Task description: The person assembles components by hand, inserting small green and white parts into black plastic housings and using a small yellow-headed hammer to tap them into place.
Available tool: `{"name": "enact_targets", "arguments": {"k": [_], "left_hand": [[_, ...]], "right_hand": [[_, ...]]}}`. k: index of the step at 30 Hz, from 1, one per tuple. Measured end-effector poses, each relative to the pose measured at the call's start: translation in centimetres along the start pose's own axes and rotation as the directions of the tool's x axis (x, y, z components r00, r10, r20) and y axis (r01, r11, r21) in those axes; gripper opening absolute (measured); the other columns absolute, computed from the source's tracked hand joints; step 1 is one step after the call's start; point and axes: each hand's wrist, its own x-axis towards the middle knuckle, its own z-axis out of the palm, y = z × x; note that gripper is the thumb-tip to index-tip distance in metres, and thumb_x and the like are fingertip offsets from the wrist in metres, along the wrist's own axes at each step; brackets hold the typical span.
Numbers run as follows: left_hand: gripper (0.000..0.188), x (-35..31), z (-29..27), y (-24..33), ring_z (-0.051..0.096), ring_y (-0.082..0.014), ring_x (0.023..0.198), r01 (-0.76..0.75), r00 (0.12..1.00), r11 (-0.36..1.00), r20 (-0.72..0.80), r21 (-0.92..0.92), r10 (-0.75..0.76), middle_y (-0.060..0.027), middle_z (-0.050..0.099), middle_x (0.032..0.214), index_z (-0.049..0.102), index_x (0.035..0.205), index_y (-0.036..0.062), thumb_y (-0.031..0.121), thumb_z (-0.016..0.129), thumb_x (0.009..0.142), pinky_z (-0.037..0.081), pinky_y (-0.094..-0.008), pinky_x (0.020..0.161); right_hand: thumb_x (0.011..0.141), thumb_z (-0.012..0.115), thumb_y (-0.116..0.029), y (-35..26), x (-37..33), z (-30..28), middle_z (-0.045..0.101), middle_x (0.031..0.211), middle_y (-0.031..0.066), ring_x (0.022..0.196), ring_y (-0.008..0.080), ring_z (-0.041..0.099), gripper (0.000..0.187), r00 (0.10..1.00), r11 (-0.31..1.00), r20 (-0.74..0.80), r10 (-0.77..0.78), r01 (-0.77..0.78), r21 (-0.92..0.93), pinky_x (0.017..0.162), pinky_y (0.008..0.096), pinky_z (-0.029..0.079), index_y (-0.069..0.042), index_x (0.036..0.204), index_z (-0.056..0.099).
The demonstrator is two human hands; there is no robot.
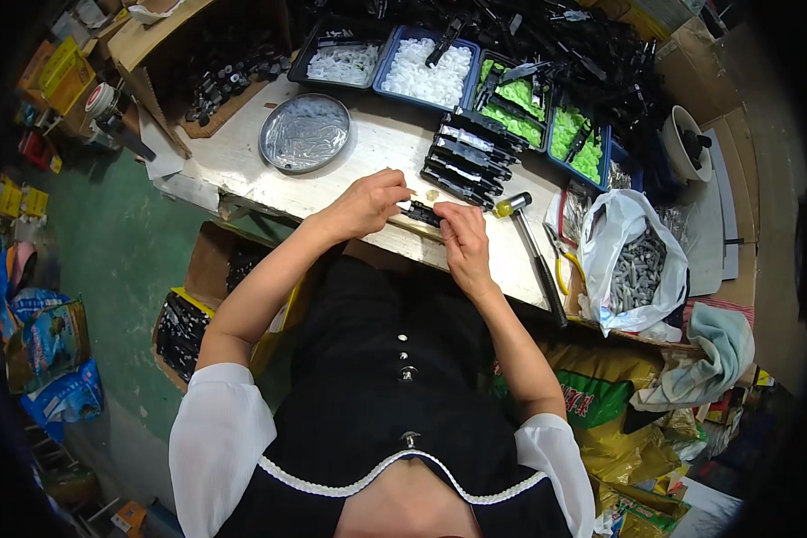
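At the table's near edge my right hand [465, 235] is closed round one end of a short black part [420, 213], whose exact kind I cannot make out. My left hand [368, 206] pinches a small white piece [404, 205] against the part's other end. Just beyond, a stack of long black parts [468, 160] with pale strips lies on the table. To the right of my right hand rests a hammer [538, 255] with a yellow-and-black head and a dark grip.
Trays of white pieces [429, 72] and green pieces [578, 139] line the back, with black parts heaped behind. A round metal dish [306, 133] stands left. Yellow-handled pliers [564, 260] and a white bag [601, 296] of grey pieces lie right. Below left sits an open carton [211, 264].
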Motion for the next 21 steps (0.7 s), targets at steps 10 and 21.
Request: {"name": "enact_targets", "arguments": {"k": [10, 21], "left_hand": [[0.011, -1.0, 1.4, -0.3, 0.041, -0.0013, 0.043, 0.404, 0.755, 0.390, 0.061, -0.827, -0.653, 0.0021, 0.050, 0.059, 0.059, 0.083, 0.0016, 0.004, 0.066, 0.075, 0.031, -0.0135, 0.036], [0.015, -0.3, 1.1, -0.8, 0.046, -0.0061, 0.039, 0.488, 0.773, 0.467, 0.117, -0.738, -0.624, -0.0015, 0.051, 0.060, 0.054, 0.084, 0.0001, 0.002, 0.064, 0.073, 0.036, -0.0191, 0.032]], "right_hand": [[0.079, 0.054, -0.001, 0.1, 0.4, 0.3, 0.057, 0.095, 0.0082, 0.085, 0.0255, 0.048, 0.015, 0.999, 0.999, -0.014, -0.029, 0.029, -0.027, 0.078, 0.0334, 0.038, -0.002, 0.094, 0.058], [0.078, 0.053, 0.003, 0.2, 0.6, -0.6, 0.059, 0.092, 0.0100, 0.084, 0.0243, 0.051, 0.015, 0.999, 0.999, -0.012, 0.051, -0.051, 0.002, 0.074, 0.0319, 0.041, -0.001, 0.092, 0.059]]}}
